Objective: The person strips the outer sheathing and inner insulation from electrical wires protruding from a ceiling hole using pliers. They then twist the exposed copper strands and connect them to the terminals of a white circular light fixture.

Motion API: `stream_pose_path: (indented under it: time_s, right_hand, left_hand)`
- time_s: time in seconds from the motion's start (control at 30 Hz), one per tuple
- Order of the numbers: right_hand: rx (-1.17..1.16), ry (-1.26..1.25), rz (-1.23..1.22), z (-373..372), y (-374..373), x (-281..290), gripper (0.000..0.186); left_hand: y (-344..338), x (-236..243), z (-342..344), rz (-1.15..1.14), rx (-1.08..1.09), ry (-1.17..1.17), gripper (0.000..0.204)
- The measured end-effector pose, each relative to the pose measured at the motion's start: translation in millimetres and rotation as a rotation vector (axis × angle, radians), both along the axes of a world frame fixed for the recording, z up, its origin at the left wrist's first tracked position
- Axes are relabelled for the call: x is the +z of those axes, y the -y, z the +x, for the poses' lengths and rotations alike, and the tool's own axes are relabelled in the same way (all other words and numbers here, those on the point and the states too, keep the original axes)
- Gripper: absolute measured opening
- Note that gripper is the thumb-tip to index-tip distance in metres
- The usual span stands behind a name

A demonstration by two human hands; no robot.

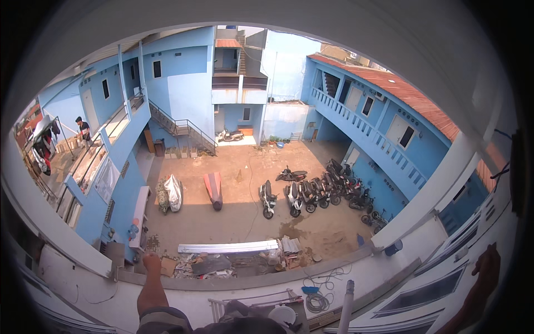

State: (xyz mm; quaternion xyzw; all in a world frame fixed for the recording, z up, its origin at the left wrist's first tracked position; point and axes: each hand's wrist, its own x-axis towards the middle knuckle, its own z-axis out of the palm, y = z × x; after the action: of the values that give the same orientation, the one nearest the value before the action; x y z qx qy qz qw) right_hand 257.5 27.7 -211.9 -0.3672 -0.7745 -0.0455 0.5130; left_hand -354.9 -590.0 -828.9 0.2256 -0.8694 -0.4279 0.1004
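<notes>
My left hand [151,261] reaches forward over the parapet ledge [183,283], small in view, its fingers curled in. What it holds, if anything, cannot be made out. Off to the right, in shade beside the window wall, my right hand [487,264] is raised, thumb apart from the fingers, with nothing visible in it. Between my arms, low down, stand a pale pole [346,306] and a whitish bucket [283,315]. A coiled cable [319,302] lies on the floor near a small blue object [310,290].
Below the ledge, a courtyard holds parked motorbikes [311,192], covered vehicles [213,189], long white panels [228,247] and a rubble heap [214,265]. Blue two-storey buildings [183,72] surround it. A person [83,129] stands on the left balcony. A dark blue bucket [393,248] sits by the right pillar.
</notes>
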Motion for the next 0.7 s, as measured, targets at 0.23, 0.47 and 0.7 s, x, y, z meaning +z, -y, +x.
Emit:
stream_pose_path:
  time_s: [0.23, 0.47, 0.7]
  right_hand:
    - [0.45, -0.416, -0.047, 43, 30, 74, 0.023]
    - [0.414, -0.38, 0.182, 58, 93, 139, 0.035]
    - [0.654, -0.321, 0.236, 19, 124, 176, 0.043]
  left_hand:
    - [-382, 191, 53, 0.536, -0.969, -0.107, 0.03]
    - [-514, 586, 192, 0.938, -1.468, -0.91, 0.026]
    - [-503, 754, 337, 1.18, -1.683, -1.492, 0.025]
